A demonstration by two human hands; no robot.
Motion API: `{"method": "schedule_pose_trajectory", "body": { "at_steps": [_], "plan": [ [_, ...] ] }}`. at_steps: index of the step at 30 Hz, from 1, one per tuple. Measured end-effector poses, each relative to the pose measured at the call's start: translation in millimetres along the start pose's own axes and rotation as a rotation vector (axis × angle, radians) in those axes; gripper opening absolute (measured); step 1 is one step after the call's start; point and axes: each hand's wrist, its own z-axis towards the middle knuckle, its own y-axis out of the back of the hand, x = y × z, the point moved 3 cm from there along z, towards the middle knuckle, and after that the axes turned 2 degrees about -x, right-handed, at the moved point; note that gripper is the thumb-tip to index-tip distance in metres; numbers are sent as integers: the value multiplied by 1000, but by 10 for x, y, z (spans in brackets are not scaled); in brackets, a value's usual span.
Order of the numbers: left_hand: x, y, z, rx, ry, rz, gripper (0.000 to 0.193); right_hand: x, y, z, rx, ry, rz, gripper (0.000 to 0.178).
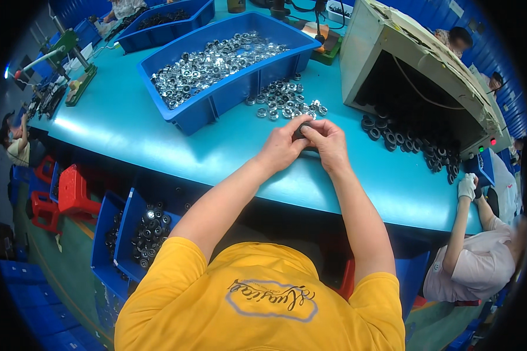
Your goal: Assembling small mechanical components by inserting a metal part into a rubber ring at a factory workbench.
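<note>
My left hand (pixel 282 147) and my right hand (pixel 329 144) meet above the front part of the blue-green tabletop (pixel 228 151). Between them they grip a small black ring-like part (pixel 302 132), mostly covered by my fingers, so its full shape is hidden. Both hands are closed, thumbs and fingertips pressed on it. Just beyond them lies a loose pile of shiny silver round parts (pixel 286 100) with dark centres. Behind that pile, the big blue bin (pixel 199 111) holds many more of these silver pieces.
At right stands a cream box-shaped machine (pixel 357 55), black rings (pixel 392 137) spilling from its opening. A gloved co-worker (pixel 471 257) sits to the right. Blue bins of parts (pixel 123 228) and red stools (pixel 76 190) are below left. A green hand press (pixel 67 44) stands far left.
</note>
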Motion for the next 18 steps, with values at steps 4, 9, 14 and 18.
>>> {"method": "schedule_pose_trajectory", "body": {
  "at_steps": [4, 9, 14, 18],
  "plan": [
    [19, 38, 64, -17, -105, -139, 53, 87, -44, -40, 76, -76, 179, 26],
    [-67, 97, 58, 7, 66, -329, 51, 163, -40, -47, 123, -107, 253, 27],
    [-47, 86, 82, -47, -51, -337, 50, 162, -45, -39, 142, -117, 251, 30],
    [-34, 101, 69, -35, -27, -300, 50, 152, -45, -49, 146, -101, 261, 33]
  ]
}}
